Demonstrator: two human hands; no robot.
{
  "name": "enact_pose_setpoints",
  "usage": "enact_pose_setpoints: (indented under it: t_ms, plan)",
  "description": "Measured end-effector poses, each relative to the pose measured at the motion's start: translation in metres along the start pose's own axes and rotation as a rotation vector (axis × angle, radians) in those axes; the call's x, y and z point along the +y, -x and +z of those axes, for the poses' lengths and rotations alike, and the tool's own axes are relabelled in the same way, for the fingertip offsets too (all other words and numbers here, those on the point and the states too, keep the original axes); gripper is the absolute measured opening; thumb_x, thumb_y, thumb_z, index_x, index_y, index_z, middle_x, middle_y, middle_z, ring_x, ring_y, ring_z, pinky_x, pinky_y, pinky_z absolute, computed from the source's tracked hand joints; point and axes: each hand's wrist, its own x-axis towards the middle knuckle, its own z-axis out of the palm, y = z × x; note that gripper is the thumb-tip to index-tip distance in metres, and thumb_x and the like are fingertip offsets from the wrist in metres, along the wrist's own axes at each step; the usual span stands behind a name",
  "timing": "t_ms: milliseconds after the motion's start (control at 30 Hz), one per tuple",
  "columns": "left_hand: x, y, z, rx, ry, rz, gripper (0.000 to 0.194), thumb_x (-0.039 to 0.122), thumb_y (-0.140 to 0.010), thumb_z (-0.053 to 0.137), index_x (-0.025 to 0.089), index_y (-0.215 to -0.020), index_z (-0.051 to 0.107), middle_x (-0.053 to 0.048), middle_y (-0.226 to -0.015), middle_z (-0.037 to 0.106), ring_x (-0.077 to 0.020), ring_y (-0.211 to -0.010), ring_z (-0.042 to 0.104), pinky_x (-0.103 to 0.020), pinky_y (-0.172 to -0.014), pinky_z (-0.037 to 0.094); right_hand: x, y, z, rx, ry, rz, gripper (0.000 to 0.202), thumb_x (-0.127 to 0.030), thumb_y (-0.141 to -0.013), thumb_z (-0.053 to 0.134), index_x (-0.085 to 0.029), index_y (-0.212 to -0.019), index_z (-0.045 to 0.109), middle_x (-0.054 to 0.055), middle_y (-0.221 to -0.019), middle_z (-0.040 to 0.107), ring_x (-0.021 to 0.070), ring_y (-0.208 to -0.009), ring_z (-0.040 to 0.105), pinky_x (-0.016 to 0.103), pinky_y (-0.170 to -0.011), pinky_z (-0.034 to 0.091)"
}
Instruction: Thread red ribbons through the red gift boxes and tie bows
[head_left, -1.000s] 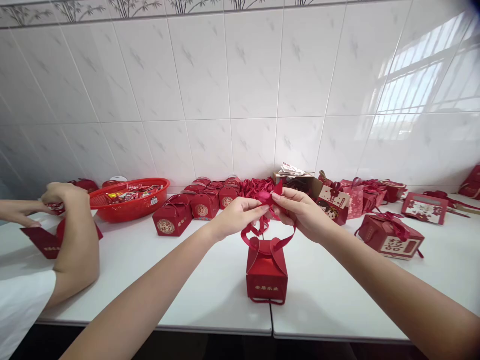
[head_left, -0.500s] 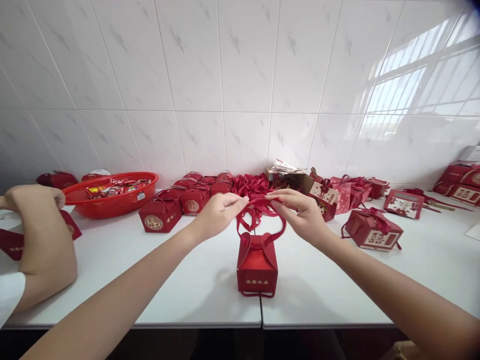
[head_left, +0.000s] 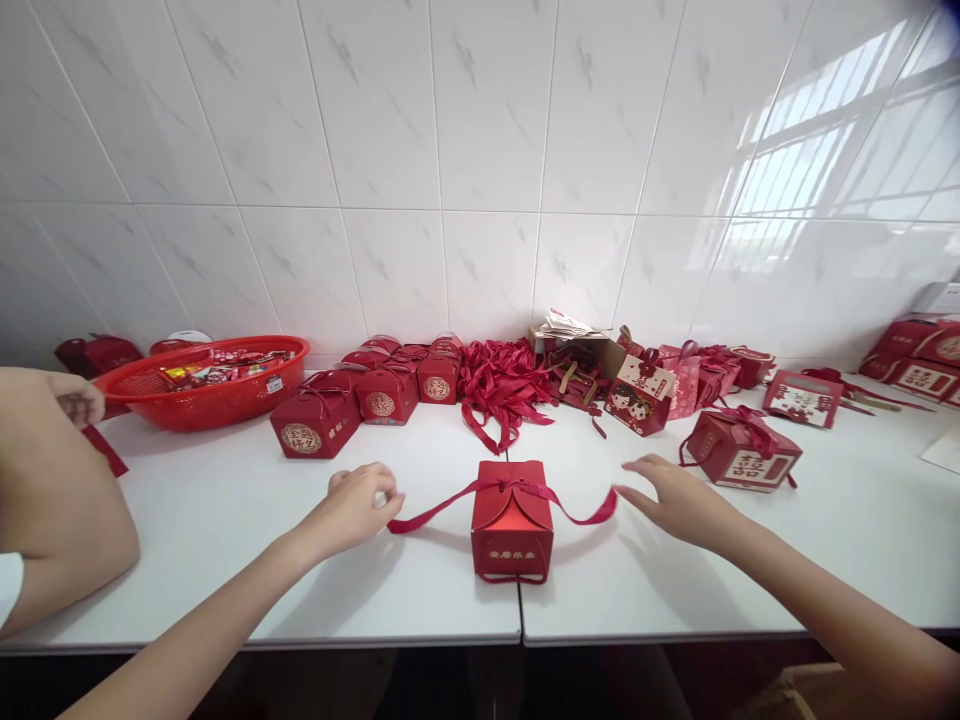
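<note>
A small red box is set upright on the white surface, near the front edge and over the line where two tops meet. Gold writing is printed on its front, and a thin red cord is looped low down. A red ribbon is laid across the top, where a small knot can be seen, and its two ends are spread out to the sides. The left end is met by the tips of the left hand — the fingers there are curled close together, but it cannot be told if the ribbon is pinched. The right end is met by the thumb of the right hand, whose fingers are spread apart. Behind the box, a heap of red ribbons is piled by the wall. To the left of the heap, red boxes with round gold marks are lined up, and wrapped packets are held in a red basket. At the far left, another person's arm is seen.
</note>
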Motion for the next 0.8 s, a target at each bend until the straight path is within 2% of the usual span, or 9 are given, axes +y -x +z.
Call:
enact_pose_setpoints:
  t_ms: [100,200,300,367,433,533,667,733,800]
  plan:
    - [0.03,-0.011,0.011,0.135,0.28,0.095,0.021,0.038,-0.079,0.046,0.02,-0.071,0.051,-0.003,-0.087,0.058,-0.0197,-0.084,0.055,-0.028,-0.072,0.042,-0.028,-0.01,0.003,0.085,-0.15,-0.069,0.051,-0.046,-0.092,0.03,-0.012,-0.119,0.057,0.016,-0.123,0.057,0.0281,-0.112,0.055,0.039,-0.095,0.04]
    - [0.063,-0.019,0.028,0.083,0.549,0.213,0.016,0.035,-0.078,0.05,0.02,-0.077,0.045,0.0,-0.081,0.051,-0.017,-0.081,0.052,-0.029,-0.079,0.043,-0.062,-0.014,0.008,-0.01,-0.324,-0.147,0.057,-0.049,-0.094,0.022,-0.012,-0.129,0.048,0.015,-0.126,0.056,0.0262,-0.116,0.053,0.038,-0.098,0.038]
    - [0.083,-0.02,0.053,0.065,0.628,0.236,0.02,0.033,-0.076,0.055,0.021,-0.079,0.04,0.001,-0.081,0.046,-0.0145,-0.077,0.048,-0.028,-0.076,0.042,-0.087,-0.011,0.021,-0.098,-0.441,-0.198,0.058,-0.05,-0.093,0.024,-0.016,-0.139,0.034,0.014,-0.129,0.053,0.0254,-0.117,0.051,0.039,-0.097,0.038]
    - [0.087,-0.019,0.067,0.084,0.675,0.166,0.021,0.032,-0.079,0.053,0.022,-0.078,0.035,0.003,-0.078,0.042,-0.0129,-0.071,0.044,-0.026,-0.069,0.041,-0.095,-0.01,0.029,-0.113,-0.501,-0.173,0.058,-0.048,-0.093,0.029,-0.016,-0.142,0.027,0.014,-0.121,0.058,0.0246,-0.109,0.055,0.038,-0.091,0.041]
    - [0.087,-0.017,0.074,0.068,0.714,0.087,0.023,0.034,-0.081,0.05,0.022,-0.077,0.031,0.004,-0.074,0.04,-0.012,-0.066,0.042,-0.025,-0.063,0.039,-0.096,-0.011,0.035,-0.12,-0.554,-0.091,0.06,-0.047,-0.091,0.035,-0.016,-0.141,0.024,0.008,-0.091,0.064,0.0222,-0.084,0.061,0.036,-0.075,0.045]
    - [0.082,-0.013,0.069,0.044,0.662,0.051,0.03,0.042,-0.079,0.054,0.022,-0.077,0.032,0.006,-0.069,0.038,-0.0115,-0.062,0.039,-0.024,-0.06,0.035,-0.086,-0.015,0.037,-0.119,-0.655,-0.027,0.05,-0.047,-0.085,0.047,-0.019,-0.124,0.033,-0.009,-0.053,0.041,0.014,-0.051,0.044,0.026,-0.051,0.036]
    - [0.073,-0.013,0.048,0.038,0.618,0.063,0.028,0.047,-0.082,0.049,0.021,-0.077,0.039,0.006,-0.067,0.038,-0.0113,-0.062,0.037,-0.024,-0.061,0.033,-0.069,-0.018,0.03,-0.109,-0.792,-0.163,0.032,-0.046,-0.08,0.056,-0.023,-0.085,0.035,-0.011,-0.054,0.03,0.0083,-0.05,0.029,0.021,-0.048,0.025]
    - [0.069,-0.017,0.036,-0.08,0.61,0.025,0.025,0.044,-0.085,0.042,0.02,-0.08,0.044,0.004,-0.07,0.042,-0.0114,-0.064,0.039,-0.023,-0.06,0.032,-0.065,-0.016,0.022,-0.143,-0.786,-0.242,0.034,-0.044,-0.08,0.056,-0.021,-0.072,0.033,-0.009,-0.056,0.029,0.0078,-0.052,0.027,0.021,-0.049,0.025]
    - [0.066,-0.024,0.024,-0.289,0.58,-0.027,0.023,0.042,-0.08,0.048,0.019,-0.08,0.05,0.003,-0.068,0.047,-0.0111,-0.06,0.039,-0.022,-0.054,0.029,-0.065,-0.011,0.011,-0.218,-0.741,-0.278,0.031,-0.038,-0.082,0.053,-0.019,-0.063,0.038,-0.006,-0.06,0.033,0.0078,-0.053,0.03,0.022,-0.049,0.027]
